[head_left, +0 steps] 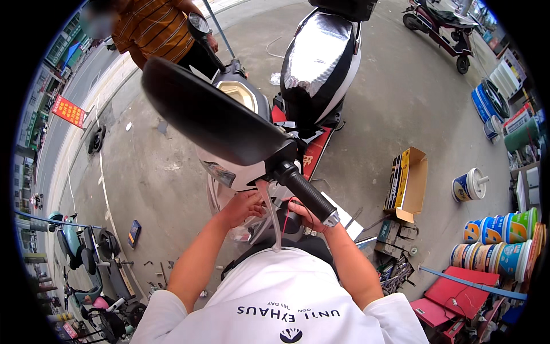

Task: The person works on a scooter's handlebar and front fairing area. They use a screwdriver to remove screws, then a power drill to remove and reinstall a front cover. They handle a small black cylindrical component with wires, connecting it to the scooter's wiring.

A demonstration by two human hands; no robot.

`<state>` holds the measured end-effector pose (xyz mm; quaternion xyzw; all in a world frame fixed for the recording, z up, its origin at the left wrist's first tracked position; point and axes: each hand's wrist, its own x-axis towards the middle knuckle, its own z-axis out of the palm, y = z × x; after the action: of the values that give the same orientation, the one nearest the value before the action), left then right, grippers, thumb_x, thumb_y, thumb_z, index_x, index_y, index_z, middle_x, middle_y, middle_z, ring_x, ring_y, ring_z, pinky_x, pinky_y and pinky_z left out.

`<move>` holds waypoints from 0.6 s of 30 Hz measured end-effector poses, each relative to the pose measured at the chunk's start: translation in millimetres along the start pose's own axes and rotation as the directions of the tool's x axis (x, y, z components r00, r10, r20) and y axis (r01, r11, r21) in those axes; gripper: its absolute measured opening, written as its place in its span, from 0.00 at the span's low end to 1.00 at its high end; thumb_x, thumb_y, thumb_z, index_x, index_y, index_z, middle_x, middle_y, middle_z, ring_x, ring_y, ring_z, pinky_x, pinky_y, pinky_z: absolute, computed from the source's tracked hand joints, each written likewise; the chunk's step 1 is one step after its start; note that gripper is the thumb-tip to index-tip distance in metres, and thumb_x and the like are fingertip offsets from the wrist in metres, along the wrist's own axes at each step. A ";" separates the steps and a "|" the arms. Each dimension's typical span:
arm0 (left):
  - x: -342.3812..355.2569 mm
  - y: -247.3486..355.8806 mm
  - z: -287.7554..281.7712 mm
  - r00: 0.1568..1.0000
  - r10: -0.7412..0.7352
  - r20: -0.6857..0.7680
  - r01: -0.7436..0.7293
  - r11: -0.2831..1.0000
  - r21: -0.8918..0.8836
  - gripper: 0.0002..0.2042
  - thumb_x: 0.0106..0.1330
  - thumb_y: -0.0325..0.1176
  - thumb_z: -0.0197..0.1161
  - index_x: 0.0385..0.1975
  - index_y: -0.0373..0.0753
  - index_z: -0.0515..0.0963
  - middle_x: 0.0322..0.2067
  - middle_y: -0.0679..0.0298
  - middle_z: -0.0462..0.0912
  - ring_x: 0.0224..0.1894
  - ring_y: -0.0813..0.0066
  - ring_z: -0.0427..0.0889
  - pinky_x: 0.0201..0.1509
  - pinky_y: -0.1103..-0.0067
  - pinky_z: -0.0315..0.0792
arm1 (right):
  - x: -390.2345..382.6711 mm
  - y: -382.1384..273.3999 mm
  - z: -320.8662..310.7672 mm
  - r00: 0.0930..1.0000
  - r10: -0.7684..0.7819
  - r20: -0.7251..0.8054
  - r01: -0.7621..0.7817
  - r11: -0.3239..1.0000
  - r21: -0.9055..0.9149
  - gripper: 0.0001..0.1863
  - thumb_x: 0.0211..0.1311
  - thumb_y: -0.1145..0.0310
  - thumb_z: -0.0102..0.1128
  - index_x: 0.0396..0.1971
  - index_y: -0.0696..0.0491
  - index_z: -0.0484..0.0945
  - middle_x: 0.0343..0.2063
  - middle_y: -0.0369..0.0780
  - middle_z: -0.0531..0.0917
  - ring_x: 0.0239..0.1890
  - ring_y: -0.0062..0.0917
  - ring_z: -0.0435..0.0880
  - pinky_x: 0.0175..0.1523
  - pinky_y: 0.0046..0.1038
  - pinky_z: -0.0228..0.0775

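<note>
I stand at the front of a white and black electric scooter (252,172). Its dark mirror (212,112) and black handlebar grip (306,192) rise between me and the seat. My left hand (243,208) is beside the pale lever (269,212), with fingers slightly bent and apart and nothing visible in them. Under the grip, my right hand (307,217) pinches a thin red wire (288,215) near the scooter's front. The grip covers part of that hand. What lies deeper behind the front panel is hidden.
A person in a striped orange shirt (154,28) stands beyond the scooter. To the right are an open cardboard box (413,186), a white bucket (467,186), paint buckets (507,229), scattered tools (395,272) and a red case (464,286). Parked scooters (86,269) line the left.
</note>
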<state>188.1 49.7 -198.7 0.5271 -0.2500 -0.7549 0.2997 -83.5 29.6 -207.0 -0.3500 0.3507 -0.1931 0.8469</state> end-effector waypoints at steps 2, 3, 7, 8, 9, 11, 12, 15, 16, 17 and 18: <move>-15.4 -3.8 -13.8 0.999 -0.006 0.040 0.006 1.000 -0.011 0.11 0.71 0.32 0.58 0.46 0.32 0.75 0.36 0.60 0.81 0.31 0.74 0.80 0.39 0.75 0.77 | 20.4 3.5 25.7 0.999 0.046 -0.017 -0.048 0.983 -0.177 0.28 0.66 0.53 0.62 0.59 0.53 0.71 0.49 0.37 0.78 0.51 0.18 0.76 0.52 0.24 0.71; -22.3 -5.4 -25.7 0.999 0.036 0.024 -0.033 0.992 -0.118 0.11 0.71 0.32 0.58 0.46 0.31 0.75 0.35 0.61 0.80 0.31 0.73 0.80 0.39 0.75 0.77 | 29.7 -0.2 42.5 0.997 0.050 -0.057 -0.063 0.963 -0.260 0.28 0.66 0.50 0.62 0.58 0.52 0.72 0.45 0.37 0.79 0.48 0.18 0.77 0.49 0.23 0.70; -42.8 -35.7 -80.8 0.991 0.131 -0.035 -0.133 0.897 -0.421 0.09 0.70 0.28 0.58 0.46 0.33 0.75 0.34 0.60 0.80 0.32 0.69 0.81 0.39 0.73 0.77 | 52.9 -2.8 81.9 0.987 0.017 -0.160 -0.020 1.000 -0.021 0.26 0.71 0.56 0.52 0.62 0.55 0.67 0.53 0.40 0.77 0.54 0.27 0.77 0.51 0.31 0.77; -39.9 -40.4 -88.8 0.988 0.150 -0.040 -0.152 0.885 -0.441 0.09 0.70 0.28 0.58 0.46 0.33 0.75 0.34 0.60 0.80 0.32 0.69 0.81 0.39 0.73 0.77 | 61.2 1.3 85.1 0.982 0.035 -0.186 -0.016 0.995 0.101 0.24 0.72 0.58 0.49 0.62 0.54 0.67 0.52 0.40 0.77 0.53 0.29 0.78 0.48 0.32 0.79; -35.4 -44.4 -95.9 0.985 0.169 -0.045 -0.171 0.871 -0.460 0.09 0.69 0.28 0.58 0.46 0.34 0.75 0.34 0.60 0.80 0.33 0.68 0.82 0.39 0.73 0.78 | 70.8 5.3 79.8 0.992 -0.012 -0.126 0.024 0.995 0.101 0.23 0.73 0.56 0.47 0.61 0.53 0.68 0.52 0.39 0.78 0.52 0.27 0.79 0.49 0.32 0.78; -25.9 -46.5 -103.1 0.977 0.204 -0.061 -0.207 0.841 -0.500 0.09 0.69 0.28 0.59 0.47 0.35 0.75 0.34 0.59 0.81 0.33 0.67 0.83 0.39 0.72 0.79 | 82.9 -3.8 96.7 0.968 -0.104 -0.231 0.106 0.994 -0.002 0.25 0.70 0.50 0.49 0.58 0.52 0.72 0.49 0.39 0.79 0.49 0.25 0.78 0.46 0.31 0.74; -20.9 -44.1 -100.5 0.973 0.208 -0.096 -0.228 0.827 -0.513 0.09 0.69 0.28 0.59 0.47 0.35 0.75 0.34 0.58 0.81 0.33 0.67 0.83 0.39 0.72 0.79 | 84.1 -9.7 103.8 0.963 -0.132 -0.234 0.088 0.978 -0.189 0.24 0.67 0.54 0.57 0.56 0.54 0.73 0.49 0.39 0.79 0.50 0.25 0.77 0.49 0.30 0.72; 2.2 -29.0 -103.4 0.967 0.211 -0.143 -0.253 0.870 -0.424 0.10 0.68 0.28 0.61 0.46 0.34 0.77 0.37 0.59 0.82 0.35 0.69 0.83 0.39 0.72 0.80 | 119.1 -6.3 97.2 0.937 -0.302 -0.176 0.110 0.733 -0.671 0.31 0.51 0.65 0.72 0.56 0.57 0.73 0.50 0.42 0.79 0.53 0.32 0.76 0.59 0.30 0.66; 6.1 -22.2 -105.9 0.960 0.222 -0.173 -0.269 0.902 -0.337 0.10 0.68 0.29 0.61 0.46 0.34 0.77 0.37 0.60 0.82 0.35 0.69 0.83 0.39 0.72 0.80 | 126.4 -3.1 96.3 0.930 -0.312 -0.196 0.091 0.709 -0.699 0.32 0.50 0.63 0.72 0.56 0.56 0.73 0.51 0.43 0.78 0.54 0.32 0.76 0.60 0.31 0.66; 9.3 -17.0 -107.5 0.951 0.234 -0.203 -0.281 0.927 -0.248 0.10 0.68 0.29 0.62 0.45 0.34 0.78 0.37 0.60 0.82 0.36 0.69 0.83 0.40 0.72 0.80 | 132.3 -0.3 95.9 0.922 -0.323 -0.214 0.071 0.683 -0.727 0.33 0.49 0.62 0.72 0.57 0.56 0.73 0.52 0.44 0.78 0.55 0.33 0.75 0.61 0.32 0.65; 9.8 -13.4 -110.9 0.932 0.277 -0.235 -0.311 0.942 -0.123 0.10 0.67 0.28 0.61 0.46 0.35 0.80 0.39 0.62 0.83 0.39 0.70 0.83 0.39 0.74 0.79 | 137.0 6.0 93.0 0.907 -0.361 -0.214 0.049 0.598 -0.800 0.34 0.49 0.60 0.72 0.57 0.55 0.73 0.53 0.44 0.78 0.57 0.34 0.74 0.62 0.33 0.64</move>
<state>287.9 45.2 -249.7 0.5364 -0.2319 -0.6576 0.4755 77.9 -2.2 -226.9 -0.6793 0.5023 -0.1796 0.5040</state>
